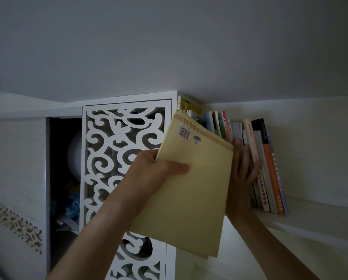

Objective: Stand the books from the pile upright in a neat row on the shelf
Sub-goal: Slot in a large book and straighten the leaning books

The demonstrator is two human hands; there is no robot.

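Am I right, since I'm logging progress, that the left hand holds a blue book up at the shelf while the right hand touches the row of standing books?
Not quite: the book in the left hand is pale yellow, not blue. The head view shows it. The rest stands: it is held up at the shelf while the right hand touches the row of standing books.

Wall (169, 47): plain grey-white, filling the upper half of the view.
Fretwork panel (124, 158): white, cut in scrolls, upright, left of centre.
Dark opening (64, 168): just left of the panel.
Pale round thing (75, 152): inside the opening, partly behind the panel; too dim to identify.
Blue thing (74, 205): lower in the opening, blurred.
Patterned sheet (19, 199): far left, with a darker scrolled band.
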